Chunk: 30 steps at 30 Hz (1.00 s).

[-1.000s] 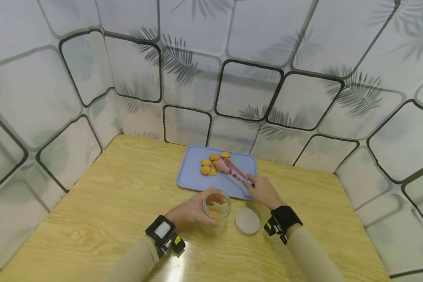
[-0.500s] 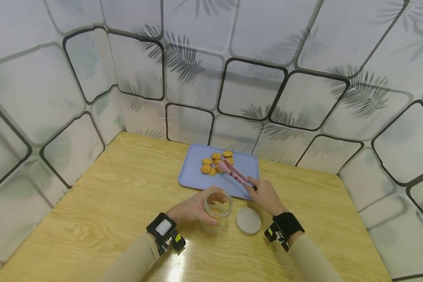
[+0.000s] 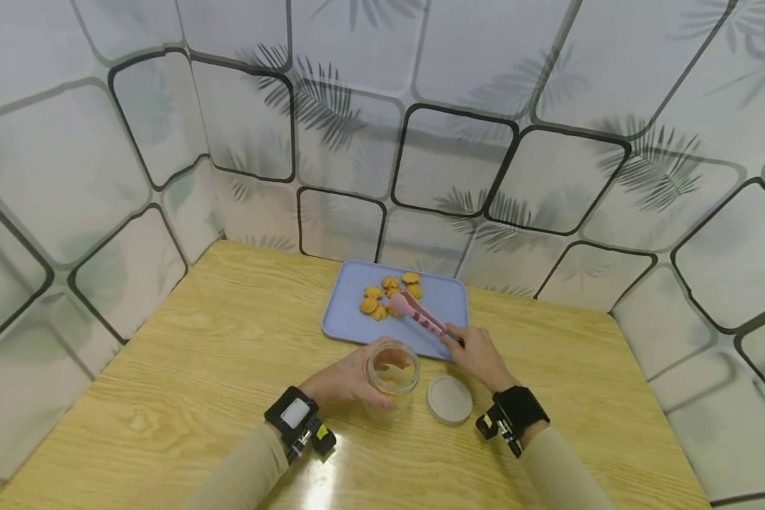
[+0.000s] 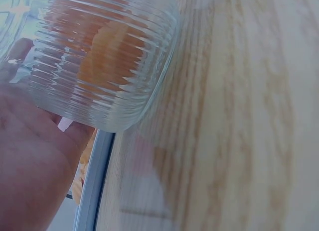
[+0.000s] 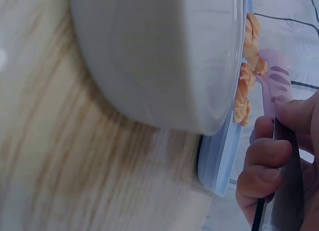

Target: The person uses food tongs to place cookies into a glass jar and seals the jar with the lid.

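Observation:
My left hand (image 3: 344, 380) grips a clear ribbed glass jar (image 3: 398, 389) in front of the tray. Through the jar's wall in the left wrist view, an orange-brown cookie (image 4: 112, 54) shows inside. My right hand (image 3: 480, 358) holds a pair of pink tongs (image 3: 424, 318) by the dark handle, thumb and fingers wrapped about it. The tongs' tips sit among several golden cookies (image 3: 369, 305) on a blue tray (image 3: 347, 327). In the right wrist view a cookie (image 5: 260, 66) lies at the tips; whether they pinch it I cannot tell.
A round whitish lid (image 3: 449, 400) lies on the wooden table (image 3: 217, 340) right of the jar, between both hands. Patterned curtains (image 3: 350, 156) close off the table's back and sides, with the tray near the back one.
The tongs' tips have shifted slightly left among the cookies, and the nearest cookies have slid a little left. My left hand holds the jar in the same place.

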Each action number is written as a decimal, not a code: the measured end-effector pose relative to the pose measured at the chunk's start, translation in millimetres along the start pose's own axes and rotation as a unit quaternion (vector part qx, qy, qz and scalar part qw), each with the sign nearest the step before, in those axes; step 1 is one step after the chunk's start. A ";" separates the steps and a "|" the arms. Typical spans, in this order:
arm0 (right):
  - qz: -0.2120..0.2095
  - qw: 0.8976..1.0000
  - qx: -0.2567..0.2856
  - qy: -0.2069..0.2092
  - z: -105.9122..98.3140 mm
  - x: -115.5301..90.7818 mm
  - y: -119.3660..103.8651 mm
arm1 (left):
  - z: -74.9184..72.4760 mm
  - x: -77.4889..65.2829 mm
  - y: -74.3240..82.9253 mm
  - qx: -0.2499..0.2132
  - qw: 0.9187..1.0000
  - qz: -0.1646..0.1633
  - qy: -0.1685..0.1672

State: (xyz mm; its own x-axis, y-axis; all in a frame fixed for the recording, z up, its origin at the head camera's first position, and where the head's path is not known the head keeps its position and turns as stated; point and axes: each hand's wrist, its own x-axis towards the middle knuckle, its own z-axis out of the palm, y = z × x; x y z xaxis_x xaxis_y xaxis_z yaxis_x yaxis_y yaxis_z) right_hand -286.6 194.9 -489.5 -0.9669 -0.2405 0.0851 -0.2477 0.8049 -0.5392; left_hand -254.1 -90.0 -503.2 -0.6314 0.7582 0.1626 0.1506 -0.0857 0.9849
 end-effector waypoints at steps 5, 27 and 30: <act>0.001 1.000 0.023 -0.001 -4.4 -6.4 -2.8 | -0.1 -0.1 -0.9 0.003 1.000 0.005 0.000; -0.076 0.989 0.109 0.066 -37.2 -70.0 -12.3 | 0.7 -0.3 -3.7 0.007 1.000 0.020 0.006; -0.087 0.985 0.132 0.076 -44.3 -81.8 -19.1 | 0.5 0.0 -3.5 0.009 1.000 0.017 0.008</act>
State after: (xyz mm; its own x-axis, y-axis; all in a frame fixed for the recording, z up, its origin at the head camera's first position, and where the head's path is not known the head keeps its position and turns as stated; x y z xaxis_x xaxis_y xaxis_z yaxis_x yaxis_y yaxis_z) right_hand -205.5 223.3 -449.1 -0.9143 -0.2615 0.3092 -0.4049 0.5853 -0.7025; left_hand -254.3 -89.4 -506.7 -0.6383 0.7439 0.1977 0.1869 -0.0994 0.9773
